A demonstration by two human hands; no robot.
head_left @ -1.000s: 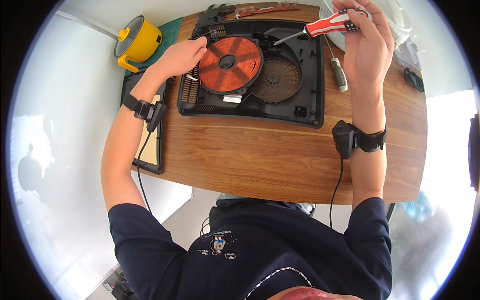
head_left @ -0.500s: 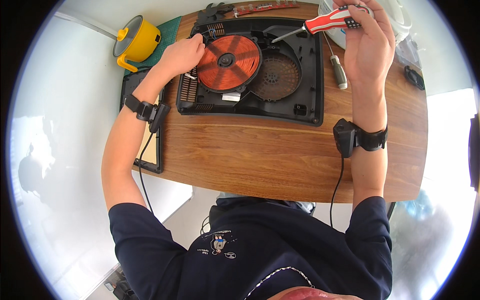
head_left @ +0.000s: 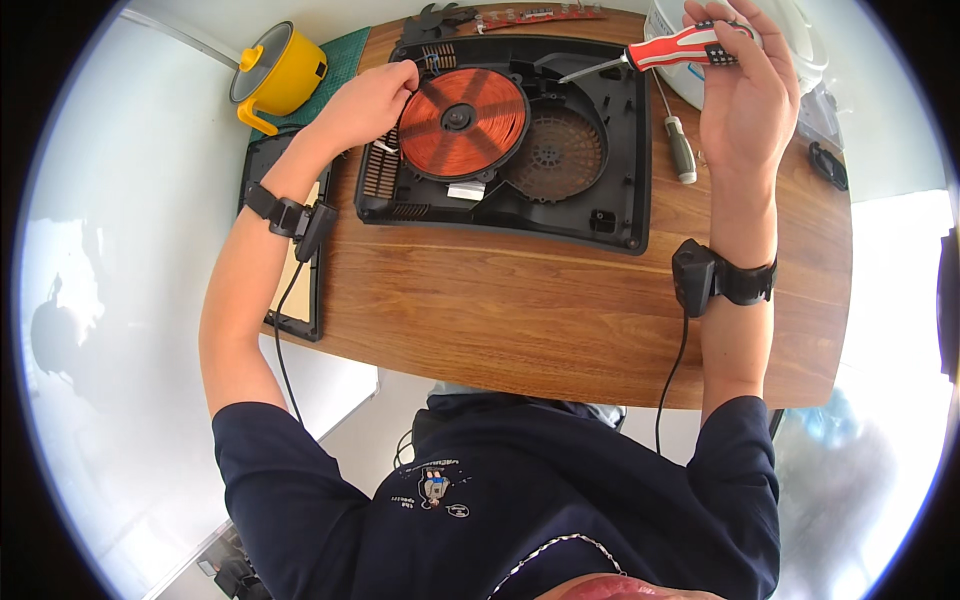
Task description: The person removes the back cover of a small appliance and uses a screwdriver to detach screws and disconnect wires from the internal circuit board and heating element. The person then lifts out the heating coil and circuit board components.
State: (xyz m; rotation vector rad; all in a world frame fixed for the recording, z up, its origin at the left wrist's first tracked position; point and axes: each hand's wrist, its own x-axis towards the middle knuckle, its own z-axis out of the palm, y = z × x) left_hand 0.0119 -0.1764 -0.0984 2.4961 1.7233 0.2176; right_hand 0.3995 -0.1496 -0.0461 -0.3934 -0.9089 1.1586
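Note:
A copper induction coil sits in the left part of a black plastic cooker housing, beside a round fan grille. My left hand is closed at the coil's upper left edge, over the vented side of the housing. Whatever its fingertips grip, if anything, is hidden. With my right hand I hold a red and white screwdriver by its handle, above the housing's upper right side. Its shaft slants down to the left, the tip over the housing's far part; I cannot tell whether it touches.
A second screwdriver with a grey handle lies right of the housing. Behind are a black fan blade, a red circuit board and a white bucket. A yellow pot stands left on a green mat, near a black-framed panel.
The screwdriver in my right hand has shifted slightly to the right. My left hand has moved a little toward the far side of the coil, its fingers still closed.

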